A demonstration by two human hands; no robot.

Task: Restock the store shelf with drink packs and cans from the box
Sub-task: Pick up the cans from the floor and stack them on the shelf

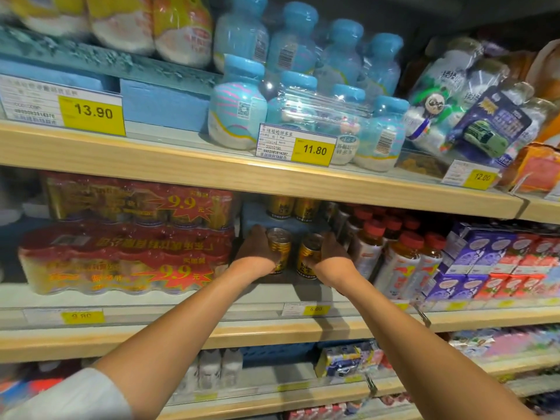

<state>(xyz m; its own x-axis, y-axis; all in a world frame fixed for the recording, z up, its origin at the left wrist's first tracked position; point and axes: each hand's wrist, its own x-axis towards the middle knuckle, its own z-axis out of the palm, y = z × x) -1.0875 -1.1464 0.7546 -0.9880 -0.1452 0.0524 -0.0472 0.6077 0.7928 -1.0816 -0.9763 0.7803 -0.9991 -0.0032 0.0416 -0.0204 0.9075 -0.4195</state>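
Note:
Both my arms reach into the middle shelf [260,325]. My left hand [257,253] is wrapped around a gold can [280,247], and my right hand [331,256] is wrapped around a second gold can [309,253] right beside it. Both cans stand upright near the shelf's front, a narrow gap between them. Behind them two more gold cans [292,209] sit on top of a blue block [272,225]. The box is not in view.
Red shrink-wrapped can packs [127,237] fill the shelf to the left. Red-capped bottles [394,250] and purple cartons [485,262] stand to the right. The wooden shelf above [212,174] carries blue bottle packs [303,95] and price tags. Lower shelves hold more drinks.

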